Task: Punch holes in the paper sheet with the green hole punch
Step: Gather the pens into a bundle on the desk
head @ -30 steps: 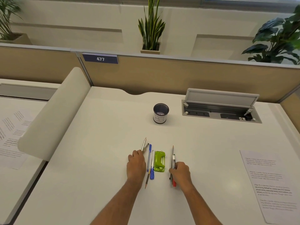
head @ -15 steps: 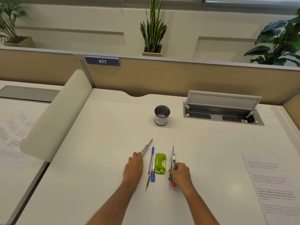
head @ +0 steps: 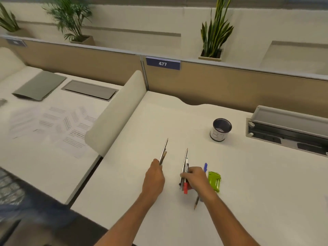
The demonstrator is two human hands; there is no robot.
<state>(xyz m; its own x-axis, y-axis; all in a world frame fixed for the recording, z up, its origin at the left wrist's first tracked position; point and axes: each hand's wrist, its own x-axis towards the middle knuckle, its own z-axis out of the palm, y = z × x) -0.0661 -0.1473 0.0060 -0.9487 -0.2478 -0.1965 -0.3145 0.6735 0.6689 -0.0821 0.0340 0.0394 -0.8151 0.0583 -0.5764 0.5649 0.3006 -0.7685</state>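
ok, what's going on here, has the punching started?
Not yet. The person is holding pens, not the punch. The left hand grips a couple of slim pens, and the right hand grips a bundle of pens that includes a red-capped marker. The green hole punch lies on the desk just right of that hand, with no hand gripping it. Printed sheets lie on the neighbouring desk to the left.

Your hole punch (head: 214,181) is lime green. Just left of it a pen (head: 205,167) shows blue, then a marker (head: 185,188) — red at one end — and farther left the silver pens (head: 163,153). Behind the punch the cup (head: 221,124) is dark mesh with a white label (head: 217,135); the desk (head: 177,121) is off-white.
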